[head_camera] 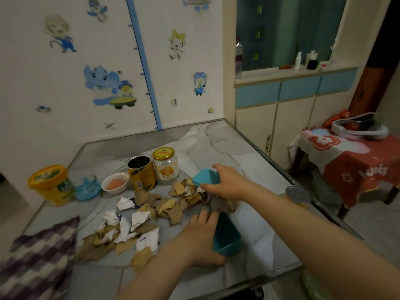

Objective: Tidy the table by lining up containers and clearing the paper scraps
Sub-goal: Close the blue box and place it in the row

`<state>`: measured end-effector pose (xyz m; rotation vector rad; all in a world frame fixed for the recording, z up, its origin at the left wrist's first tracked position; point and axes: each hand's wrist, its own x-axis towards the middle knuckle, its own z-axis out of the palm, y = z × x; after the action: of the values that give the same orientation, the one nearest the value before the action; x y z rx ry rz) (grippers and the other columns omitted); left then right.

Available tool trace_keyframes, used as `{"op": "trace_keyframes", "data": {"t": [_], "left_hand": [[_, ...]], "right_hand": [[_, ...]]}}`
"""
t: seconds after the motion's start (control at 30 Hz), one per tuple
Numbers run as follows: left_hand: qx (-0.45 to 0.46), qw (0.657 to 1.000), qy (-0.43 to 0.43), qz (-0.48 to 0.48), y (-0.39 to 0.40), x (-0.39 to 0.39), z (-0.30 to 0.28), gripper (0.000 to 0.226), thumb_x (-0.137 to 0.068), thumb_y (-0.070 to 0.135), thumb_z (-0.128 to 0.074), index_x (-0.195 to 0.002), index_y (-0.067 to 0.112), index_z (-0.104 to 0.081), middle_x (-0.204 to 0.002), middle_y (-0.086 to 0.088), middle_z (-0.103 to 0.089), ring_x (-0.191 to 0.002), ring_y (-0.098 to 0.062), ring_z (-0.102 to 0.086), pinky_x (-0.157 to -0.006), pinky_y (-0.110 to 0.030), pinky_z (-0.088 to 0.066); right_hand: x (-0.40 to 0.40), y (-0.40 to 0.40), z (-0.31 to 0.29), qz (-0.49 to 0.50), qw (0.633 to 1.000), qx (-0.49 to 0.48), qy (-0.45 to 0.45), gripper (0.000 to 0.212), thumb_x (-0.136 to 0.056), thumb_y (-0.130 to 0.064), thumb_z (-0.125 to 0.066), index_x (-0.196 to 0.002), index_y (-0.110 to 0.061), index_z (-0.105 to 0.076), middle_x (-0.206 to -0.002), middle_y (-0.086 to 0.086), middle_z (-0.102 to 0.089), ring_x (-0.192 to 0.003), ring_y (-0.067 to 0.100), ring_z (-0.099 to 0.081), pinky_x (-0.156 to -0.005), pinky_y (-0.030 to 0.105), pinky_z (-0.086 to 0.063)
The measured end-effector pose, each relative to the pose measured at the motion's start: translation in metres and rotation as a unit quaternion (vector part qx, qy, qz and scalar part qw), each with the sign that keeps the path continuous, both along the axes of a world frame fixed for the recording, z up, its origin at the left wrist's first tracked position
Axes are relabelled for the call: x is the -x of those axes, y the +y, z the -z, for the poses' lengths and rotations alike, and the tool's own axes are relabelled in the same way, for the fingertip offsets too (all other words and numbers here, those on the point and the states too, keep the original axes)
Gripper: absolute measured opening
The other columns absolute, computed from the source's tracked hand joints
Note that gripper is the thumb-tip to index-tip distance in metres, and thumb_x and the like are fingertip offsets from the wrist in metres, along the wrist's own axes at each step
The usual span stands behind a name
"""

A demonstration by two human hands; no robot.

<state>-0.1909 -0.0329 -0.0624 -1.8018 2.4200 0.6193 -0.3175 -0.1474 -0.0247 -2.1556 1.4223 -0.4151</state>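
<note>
Teal square boxes [227, 237]: each hand's grip clasps one beside torn brown-white scraps [138, 219].

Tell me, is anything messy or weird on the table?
Yes. Torn brown and white paper scraps lie scattered across the grey marbled table, in front of the row of containers. A silver-lidded can sits alone at the right edge.

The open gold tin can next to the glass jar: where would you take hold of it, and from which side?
Grip the gold tin can round its upright side wall, coming from the near right. It has no lid, so the rim gives little to pinch. A white bowl crowds its left, the glass jar stands close on its right, and paper scraps lie in front.
</note>
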Motion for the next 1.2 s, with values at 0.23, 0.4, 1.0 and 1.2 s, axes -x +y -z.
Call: {"op": "trace_keyframes", "data": {"t": [0.23,0.4,1.0,1.2], "left_hand": [[0.065,0.976,0.183,-0.096,0.000,-0.029,-0.017,0.097,-0.057,0.063,-0.077,-0.138,0.037,-0.031,-0.133,0.012,-0.040,-0.123,-0.008,-0.041,-0.103,-0.037,-0.043],[0.052,0.944,0.295,-0.137,-0.010,-0.048,-0.040,0.068,-0.060,0.051,-0.083,-0.119,0.040,-0.051,-0.118,0.014,-0.056,-0.105,-0.004,-0.058,-0.091,-0.031,-0.054],[-0.022,0.846,0.500,-0.183,-0.020,-0.065,-0.061,0.071,-0.074,0.039,-0.079,-0.133,0.023,-0.043,-0.122,-0.003,-0.057,-0.106,-0.014,-0.062,-0.077,-0.019,-0.054],[-0.065,0.807,0.559,-0.178,-0.025,-0.060,-0.055,0.050,-0.077,0.027,-0.074,-0.122,0.020,-0.055,-0.114,-0.008,-0.063,-0.101,-0.017,-0.065,-0.081,-0.024,-0.055]], "right_hand": [[0.016,0.014,-0.020,-0.030,0.985,-0.089,-0.142,0.073,-0.087,-0.053,-0.062,-0.147,-0.021,-0.036,-0.139,0.005,-0.050,-0.117,0.018,-0.053,-0.095,0.032,-0.049],[0.009,0.027,-0.037,-0.096,0.973,-0.128,-0.168,0.051,-0.090,-0.048,-0.059,-0.135,-0.025,-0.051,-0.120,-0.008,-0.058,-0.100,0.002,-0.056,-0.079,0.020,-0.048],[-0.010,0.042,-0.052,-0.166,0.953,-0.165,-0.193,0.034,-0.089,-0.049,-0.055,-0.118,-0.035,-0.064,-0.113,-0.005,-0.066,-0.102,0.012,-0.063,-0.085,0.024,-0.050],[-0.010,0.041,-0.039,-0.127,0.974,-0.123,-0.145,0.079,-0.075,-0.082,-0.036,-0.123,-0.027,-0.064,-0.116,0.000,-0.066,-0.104,0.014,-0.062,-0.097,0.036,-0.048]]}}
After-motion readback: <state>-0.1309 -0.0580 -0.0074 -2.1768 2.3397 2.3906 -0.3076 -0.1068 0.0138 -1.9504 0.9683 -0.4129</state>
